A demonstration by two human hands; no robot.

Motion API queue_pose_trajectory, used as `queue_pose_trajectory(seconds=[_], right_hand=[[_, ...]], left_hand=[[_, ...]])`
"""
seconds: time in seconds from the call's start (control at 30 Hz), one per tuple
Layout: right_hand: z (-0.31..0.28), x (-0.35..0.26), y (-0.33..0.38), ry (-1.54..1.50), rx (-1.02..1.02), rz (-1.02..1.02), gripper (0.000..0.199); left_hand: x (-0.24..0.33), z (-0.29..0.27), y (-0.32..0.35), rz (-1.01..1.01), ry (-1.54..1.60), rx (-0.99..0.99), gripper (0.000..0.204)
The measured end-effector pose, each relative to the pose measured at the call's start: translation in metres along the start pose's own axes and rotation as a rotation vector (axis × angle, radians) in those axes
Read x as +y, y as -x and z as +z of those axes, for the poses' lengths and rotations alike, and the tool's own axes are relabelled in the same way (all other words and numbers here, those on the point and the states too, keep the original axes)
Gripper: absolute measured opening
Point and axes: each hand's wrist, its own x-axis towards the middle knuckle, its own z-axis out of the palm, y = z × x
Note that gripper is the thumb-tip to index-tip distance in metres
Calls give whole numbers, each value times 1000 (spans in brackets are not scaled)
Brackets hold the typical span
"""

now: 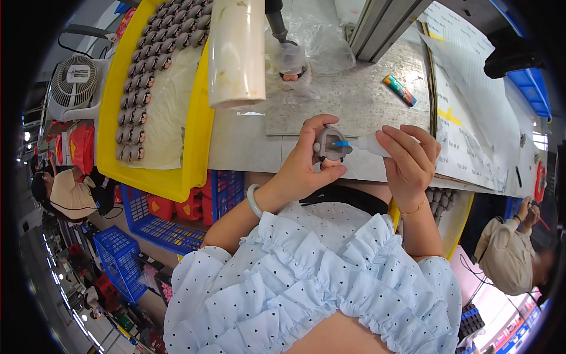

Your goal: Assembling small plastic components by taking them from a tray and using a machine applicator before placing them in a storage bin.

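Yellow tray (197,133) of grey parts (137,97), white cylinder (237,50)

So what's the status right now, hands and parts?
Left hand grips small grey part. Right hand holds white squeeze bottle, blue tip at part. Nothing in the way.

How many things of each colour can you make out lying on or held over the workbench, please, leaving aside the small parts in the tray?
Yellow: 1, the tray
Grey: 1, the small part in the left hand
White: 2, the blue-tipped bottle in the right hand, and the big cylinder
Multicoloured: 1, the small tube
Total: 5
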Motion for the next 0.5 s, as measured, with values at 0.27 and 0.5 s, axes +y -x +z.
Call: queue_pose_trajectory(seconds=[0.27, 0.5], right_hand=[[1, 1, -2, 40, 25, 52, 36], [-3, 4, 1, 92, 41, 63, 33]], left_hand=[[0, 2, 2, 13, -26, -2, 72], [3, 2, 2, -14, -25, 29, 70]])
